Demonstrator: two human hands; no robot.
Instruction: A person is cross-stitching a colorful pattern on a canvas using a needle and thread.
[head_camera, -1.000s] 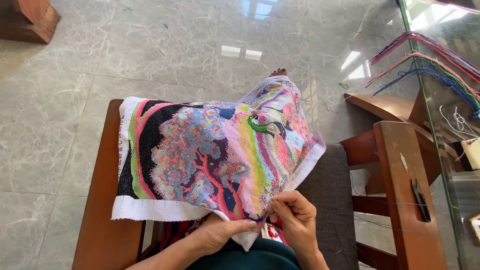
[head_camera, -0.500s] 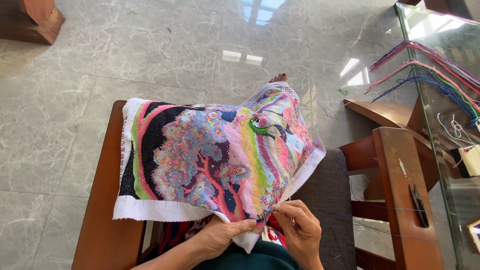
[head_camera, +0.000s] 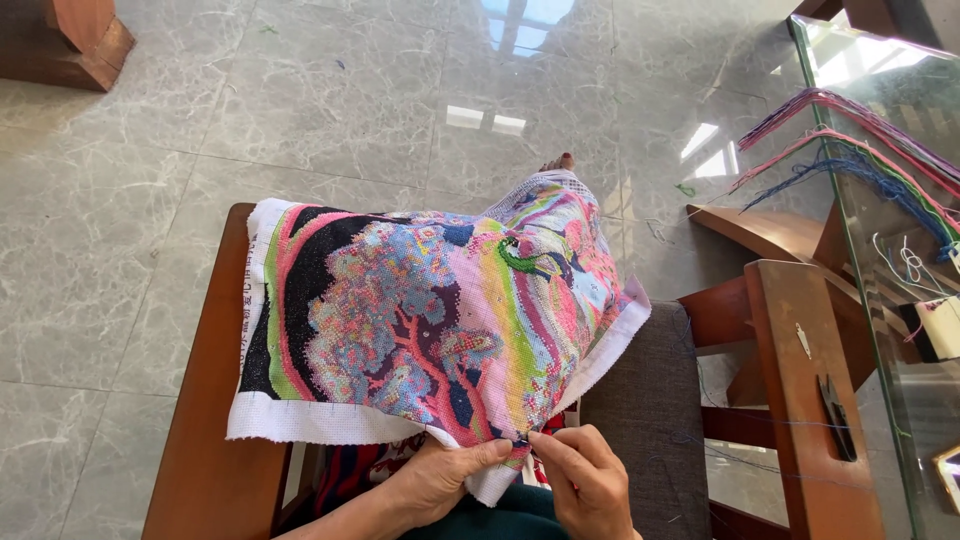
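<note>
- The left hand (head_camera: 440, 480) comes up from the bottom edge, palm down, its thumb and fingers closed on the lower white hem of the cross-stitch cloth (head_camera: 430, 320).
- The right hand (head_camera: 585, 480) sits just beside it, fingertips pinched tight at the same hem; whatever it pinches there is too small to make out.
- The cloth lies draped over the person's lap and a wooden chair arm (head_camera: 215, 420), its long axis running left to right, and its far end humps up toward the grey tile floor (head_camera: 330, 100).
- The cloth is woven mesh with white borders, densely stitched in pink, black, green and blue.
- To the right a dark grey cushion (head_camera: 650, 420) meets the cloth's edge.
- Beyond stands a glass bench (head_camera: 880, 250) bearing loose coloured threads (head_camera: 850, 140).
</note>
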